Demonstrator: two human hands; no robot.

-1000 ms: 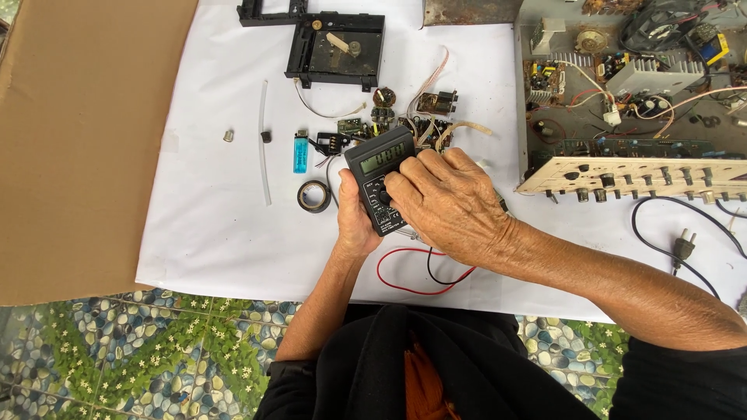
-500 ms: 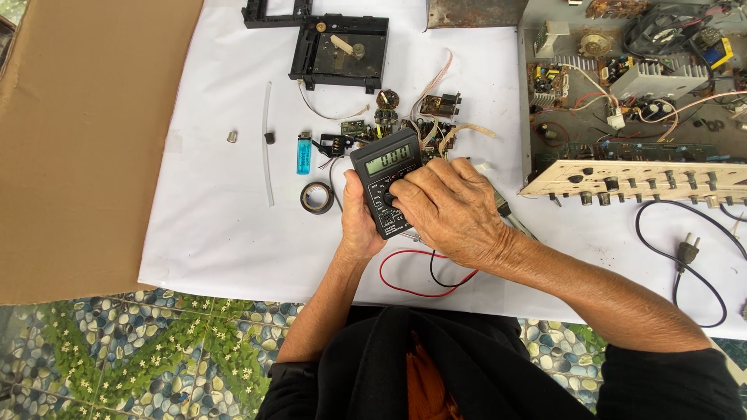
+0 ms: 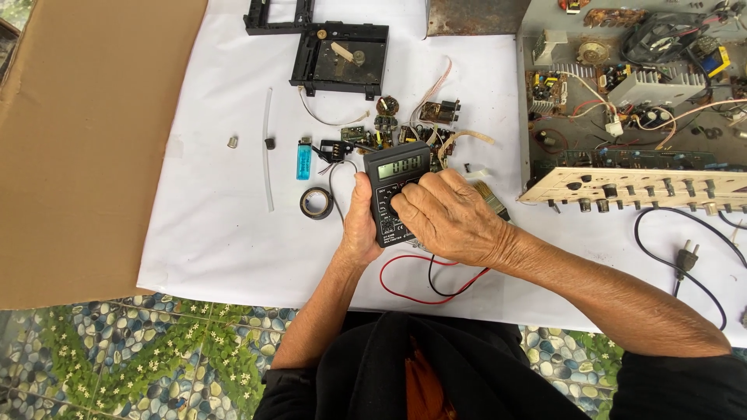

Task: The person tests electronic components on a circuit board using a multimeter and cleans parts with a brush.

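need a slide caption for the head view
Left hand steadies a black multimeter while the right hand covers its dial.

Both forearms extend forward from the lower edge of the view and converge near the centre. The left hand (image 3: 359, 225) is positioned palm-inward, wrist straight, with the thumb lying upward along the left side of the held object and the fingers wrapped beneath it, out of sight. The right hand (image 3: 451, 218) lies palm-down, with the wrist bent slightly leftward. Its fingers (image 3: 408, 204) are curled and bunched together, tips pressed down on the front face. The right forearm runs diagonally from the lower right. Both forearms are bare.
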